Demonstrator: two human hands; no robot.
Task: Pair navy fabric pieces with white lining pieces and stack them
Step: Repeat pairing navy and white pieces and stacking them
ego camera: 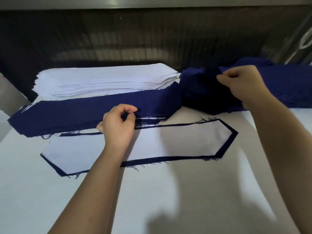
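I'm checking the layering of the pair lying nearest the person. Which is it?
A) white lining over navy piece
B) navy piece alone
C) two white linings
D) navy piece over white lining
A: the white lining piece lies on top, and the navy piece beneath shows only as a dark border round it.

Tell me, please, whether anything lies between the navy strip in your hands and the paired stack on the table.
Nothing visible does. Both the left hand and right hand pinch the navy strip just behind the paired stack, whose white top is bare; only the left forearm crosses it.
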